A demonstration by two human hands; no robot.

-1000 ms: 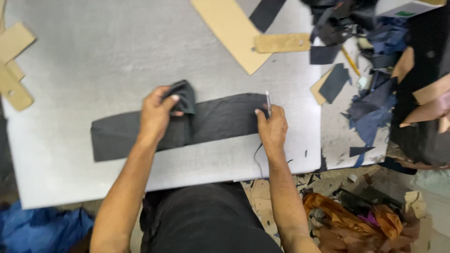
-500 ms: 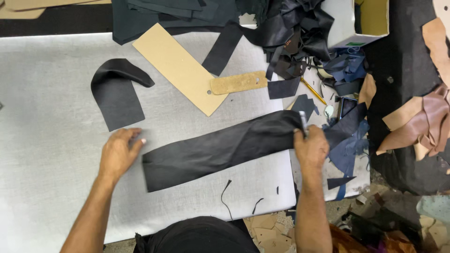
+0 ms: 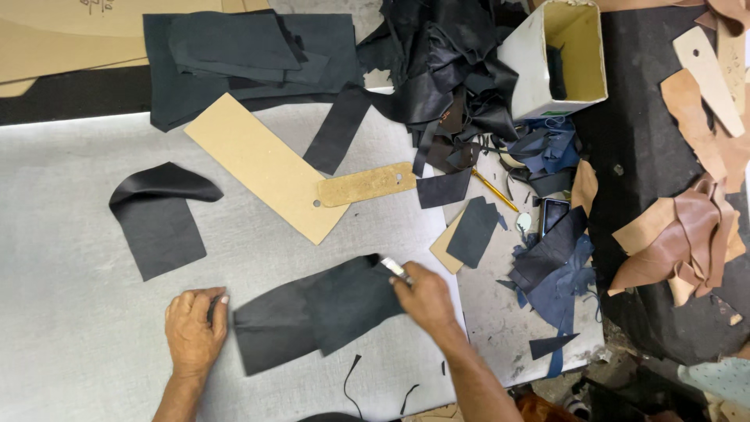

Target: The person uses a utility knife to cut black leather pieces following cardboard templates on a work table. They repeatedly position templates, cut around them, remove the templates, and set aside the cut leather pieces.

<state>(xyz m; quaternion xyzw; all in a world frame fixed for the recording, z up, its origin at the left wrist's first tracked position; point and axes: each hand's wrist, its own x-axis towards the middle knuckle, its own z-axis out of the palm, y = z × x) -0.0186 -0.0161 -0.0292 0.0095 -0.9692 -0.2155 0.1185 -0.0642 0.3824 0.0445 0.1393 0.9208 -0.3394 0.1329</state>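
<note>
A long black leather strip (image 3: 312,316) lies on the grey table (image 3: 70,234), its right end folded back over its middle. My right hand (image 3: 426,298) rests on that folded end and grips a small metal knife (image 3: 395,270) whose tip points up and left. My left hand (image 3: 195,328) lies on the table at the strip's left end with its fingers curled. A dark patch shows under those fingers; I cannot tell whether it is leather or shadow. A curled black leather piece (image 3: 156,215) lies to the upper left.
A long tan cardboard template (image 3: 262,164) and a smaller gold-coloured one (image 3: 367,184) lie above the strip. Black leather sheets (image 3: 234,55) and scraps (image 3: 437,70) pile at the back, beside a white box (image 3: 562,55). Blue offcuts (image 3: 555,266) and brown leather (image 3: 680,242) crowd the right.
My right hand has brought the strip's right end leftward and folded it over. My left hand stays at the strip's left end. The view has shifted, showing more of the back.
</note>
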